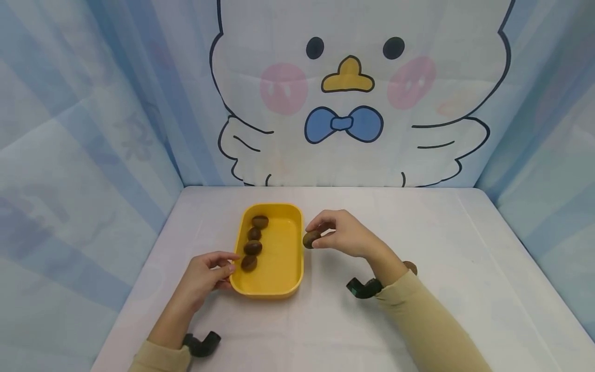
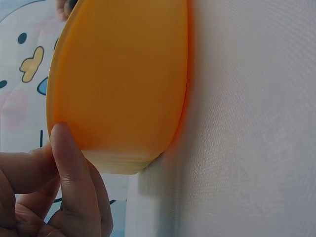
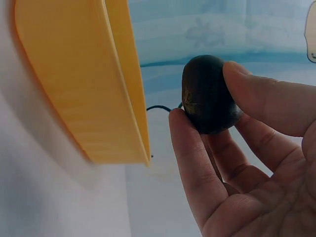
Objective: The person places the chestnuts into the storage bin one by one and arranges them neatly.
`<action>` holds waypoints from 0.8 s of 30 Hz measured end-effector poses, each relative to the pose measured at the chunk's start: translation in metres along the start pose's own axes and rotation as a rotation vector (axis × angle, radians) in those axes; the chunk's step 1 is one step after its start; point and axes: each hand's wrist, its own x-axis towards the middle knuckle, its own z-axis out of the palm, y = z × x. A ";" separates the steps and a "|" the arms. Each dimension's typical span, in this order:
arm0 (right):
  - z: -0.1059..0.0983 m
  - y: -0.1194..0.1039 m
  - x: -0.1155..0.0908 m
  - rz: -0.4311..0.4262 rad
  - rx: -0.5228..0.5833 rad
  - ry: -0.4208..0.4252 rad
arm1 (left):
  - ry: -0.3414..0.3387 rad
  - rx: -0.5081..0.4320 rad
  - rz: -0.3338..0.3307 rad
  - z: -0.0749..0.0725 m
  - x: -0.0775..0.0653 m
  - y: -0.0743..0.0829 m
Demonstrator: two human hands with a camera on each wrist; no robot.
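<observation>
My right hand (image 1: 346, 235) pinches a dark brown oval piece (image 3: 207, 94) between thumb and fingertips, just off the right rim of a yellow tray (image 1: 281, 258). This smooth, egg-like piece bears a small yellowish star-shaped mark in the right wrist view. Several similar brown ovals (image 1: 253, 247) lie in a column along the tray's left side. At the tray's lower left, my left hand (image 1: 209, 274) grips the rim with thumb and fingers. The left wrist view shows those fingers (image 2: 69, 158) against the tray's outer wall.
Another brown piece (image 1: 410, 267) lies on the white tabletop (image 1: 465, 243), partly hidden behind my right forearm. Black curved wrist mounts (image 1: 364, 288) jut out from both wrists. Printed cloth (image 1: 344, 160) stands along the back and both sides.
</observation>
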 end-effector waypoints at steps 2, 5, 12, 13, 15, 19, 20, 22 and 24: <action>0.005 -0.002 0.004 -0.007 0.010 -0.012 | -0.003 -0.002 0.002 0.000 0.000 0.000; 0.015 -0.006 0.009 -0.008 0.015 -0.029 | -0.005 0.001 0.005 0.000 -0.001 0.001; 0.038 -0.016 0.022 -0.016 -0.010 -0.066 | 0.002 0.023 0.015 0.000 -0.001 0.000; 0.042 -0.017 0.024 -0.017 -0.011 -0.071 | 0.002 0.023 0.016 0.000 -0.001 0.000; 0.051 -0.017 0.027 -0.018 -0.014 -0.079 | 0.000 0.018 0.016 0.000 -0.001 0.000; 0.068 -0.017 0.032 -0.009 -0.017 -0.091 | -0.004 0.006 0.011 0.000 -0.001 0.000; 0.072 -0.016 0.033 -0.004 -0.021 -0.092 | -0.004 0.003 0.011 0.000 -0.001 0.000; 0.079 -0.016 0.035 0.001 -0.025 -0.098 | -0.007 -0.001 0.014 0.000 -0.001 0.000; 0.084 -0.016 0.037 0.006 -0.035 -0.098 | -0.011 -0.009 0.016 -0.001 0.000 0.000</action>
